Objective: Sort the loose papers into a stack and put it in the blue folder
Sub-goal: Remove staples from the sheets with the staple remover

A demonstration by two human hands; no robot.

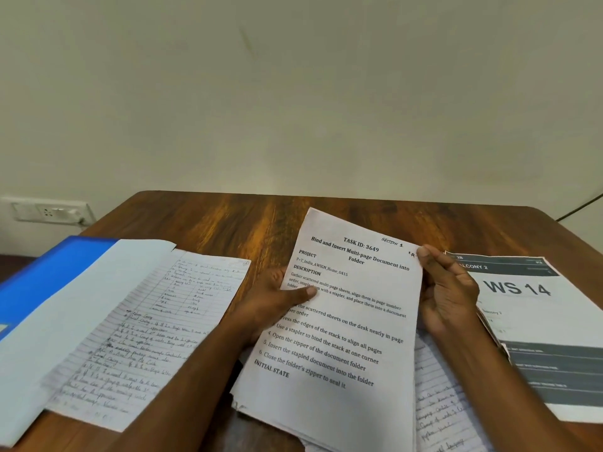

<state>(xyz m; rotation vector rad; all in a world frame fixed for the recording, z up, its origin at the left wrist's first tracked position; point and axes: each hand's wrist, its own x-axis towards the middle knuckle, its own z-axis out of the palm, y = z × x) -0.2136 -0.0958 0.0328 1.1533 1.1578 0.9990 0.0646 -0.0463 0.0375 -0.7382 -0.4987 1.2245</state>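
Observation:
I hold a stack of white printed papers (pixel 339 337) tilted up over the wooden table (pixel 228 223), its top sheet headed "TASK ID: 3649". My left hand (pixel 277 305) grips the stack's left edge with the thumb on the page. My right hand (pixel 447 291) grips its upper right edge. The blue folder (pixel 42 275) lies open at the far left, with a plain white sheet (pixel 75 318) on it. A handwritten lined sheet (pixel 146 340) lies beside that, left of my left arm. Another handwritten sheet (pixel 440 406) shows beneath the stack.
A printed grey and white document marked "WS 14" (pixel 535 321) lies at the right of the table. A wall socket (pixel 49 210) sits low on the cream wall at the left, and a dark cable (pixel 580 203) runs down at the far right.

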